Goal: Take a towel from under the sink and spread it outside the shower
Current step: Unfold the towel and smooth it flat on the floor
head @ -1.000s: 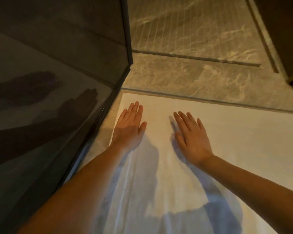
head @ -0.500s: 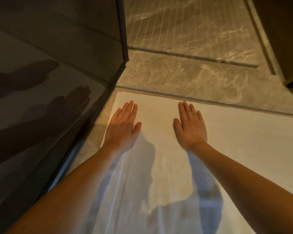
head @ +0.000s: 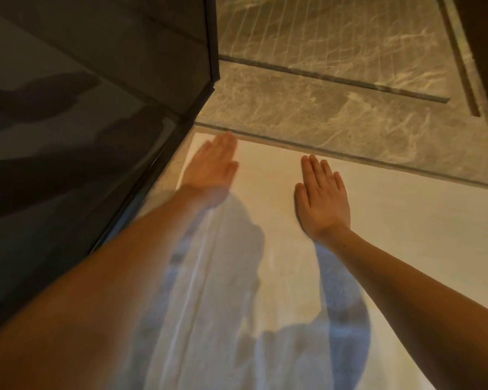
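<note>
A white towel (head: pixel 406 235) lies spread flat on the floor, its far edge along a dark threshold line. My left hand (head: pixel 212 170) rests palm down near the towel's far left corner, fingers straight and together, slightly blurred. My right hand (head: pixel 323 201) lies flat on the towel's middle, palm down, fingers extended. Neither hand holds anything. My arms' shadows fall across the towel's near part.
A dark glass shower panel (head: pixel 82 136) rises on the left, its frame corner (head: pixel 213 60) close to my left hand. Marble floor (head: pixel 335 122) with a long drain slot lies beyond the towel. A dark wall stands at the far right.
Both hands have slid forward and apart over the towel; my left hand has moved to the far left corner. The view has moved closer.
</note>
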{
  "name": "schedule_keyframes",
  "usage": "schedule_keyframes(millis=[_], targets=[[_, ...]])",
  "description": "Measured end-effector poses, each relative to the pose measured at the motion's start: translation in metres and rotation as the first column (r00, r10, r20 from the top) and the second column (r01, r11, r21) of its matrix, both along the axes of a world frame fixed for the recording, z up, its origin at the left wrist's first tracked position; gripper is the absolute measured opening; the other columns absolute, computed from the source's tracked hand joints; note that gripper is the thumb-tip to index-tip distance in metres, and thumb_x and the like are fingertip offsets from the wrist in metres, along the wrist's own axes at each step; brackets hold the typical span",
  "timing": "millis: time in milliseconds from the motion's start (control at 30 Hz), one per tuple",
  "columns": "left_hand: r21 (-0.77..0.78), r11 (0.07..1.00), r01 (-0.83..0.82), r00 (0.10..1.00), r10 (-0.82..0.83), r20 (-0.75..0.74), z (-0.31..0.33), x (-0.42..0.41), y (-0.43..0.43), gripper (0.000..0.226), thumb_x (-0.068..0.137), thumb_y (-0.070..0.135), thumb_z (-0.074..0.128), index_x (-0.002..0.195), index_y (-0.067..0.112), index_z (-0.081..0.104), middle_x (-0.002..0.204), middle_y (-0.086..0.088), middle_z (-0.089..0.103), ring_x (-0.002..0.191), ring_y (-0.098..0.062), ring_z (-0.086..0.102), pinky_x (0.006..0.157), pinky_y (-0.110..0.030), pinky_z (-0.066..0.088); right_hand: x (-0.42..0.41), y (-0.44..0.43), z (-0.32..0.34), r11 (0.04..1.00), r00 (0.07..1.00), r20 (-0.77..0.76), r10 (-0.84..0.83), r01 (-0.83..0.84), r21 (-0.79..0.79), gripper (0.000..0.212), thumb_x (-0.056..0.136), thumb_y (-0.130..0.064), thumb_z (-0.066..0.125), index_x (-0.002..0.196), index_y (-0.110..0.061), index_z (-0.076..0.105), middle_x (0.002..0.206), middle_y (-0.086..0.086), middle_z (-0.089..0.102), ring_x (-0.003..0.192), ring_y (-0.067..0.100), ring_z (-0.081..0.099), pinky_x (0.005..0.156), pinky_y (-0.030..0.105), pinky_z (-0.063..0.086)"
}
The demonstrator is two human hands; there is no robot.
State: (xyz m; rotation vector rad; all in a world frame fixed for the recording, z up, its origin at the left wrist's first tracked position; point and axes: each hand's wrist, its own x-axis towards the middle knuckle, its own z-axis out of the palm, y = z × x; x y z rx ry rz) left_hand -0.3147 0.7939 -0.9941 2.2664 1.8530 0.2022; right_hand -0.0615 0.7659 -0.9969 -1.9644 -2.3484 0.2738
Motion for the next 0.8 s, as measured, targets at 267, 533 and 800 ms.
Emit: schedule_keyframes(millis=[267, 533, 800], targets=[[-0.033, 0.997, -0.069, 0.995, 0.066, -0.075, 0.006, -0.034, -0.007, 0.06, 0.103, 0.035, 0.018, 0.154, 0.008, 0.003, 0.163, -0.007, -0.001, 0.149, -0.014, -0.005, 0.119, -0.029, -0.006, -0.002, 0.0, 0.004, 1.0, 1.0, -0.014, -0.014, 0.014, -0.003, 0.058, 0.102, -0.037, 0.015, 0.156, -0.022, 0.003, 0.164, -0.003, 0.003, 0.151, 0.015, -0.001, 0.122, 0.036, 0.001], [0.096, 0.969, 0.227, 0.971, -0.233, 0.052, 0.007, 0.097, -0.099, 0.056, 0.101, 0.032, 0.026, 0.149, 0.003, 0.029, 0.156, -0.014, 0.026, 0.147, -0.027, 0.021, 0.12, -0.041, 0.012, 0.0, -0.001, 0.003, 0.999, 1.0, -0.023, -0.013, 0.014, 0.039, 0.057, 0.101, -0.035, 0.015, 0.156, -0.02, 0.008, 0.164, 0.0, 0.008, 0.151, 0.017, 0.004, 0.122, 0.038, 0.003], [0.019, 0.999, 0.03, 0.999, -0.03, -0.044, 0.002, -0.009, -0.117, 0.061, 0.101, 0.038, 0.01, 0.154, 0.008, 0.007, 0.163, -0.007, 0.004, 0.149, -0.017, 0.001, 0.121, -0.034, 0.004, -0.001, -0.002, 0.007, 1.0, 0.999, -0.033, -0.009, 0.01, 0.026, 0.06, 0.099, -0.037, 0.013, 0.156, -0.02, 0.01, 0.164, 0.0, 0.009, 0.151, 0.018, 0.005, 0.122, 0.037, 0.004]])
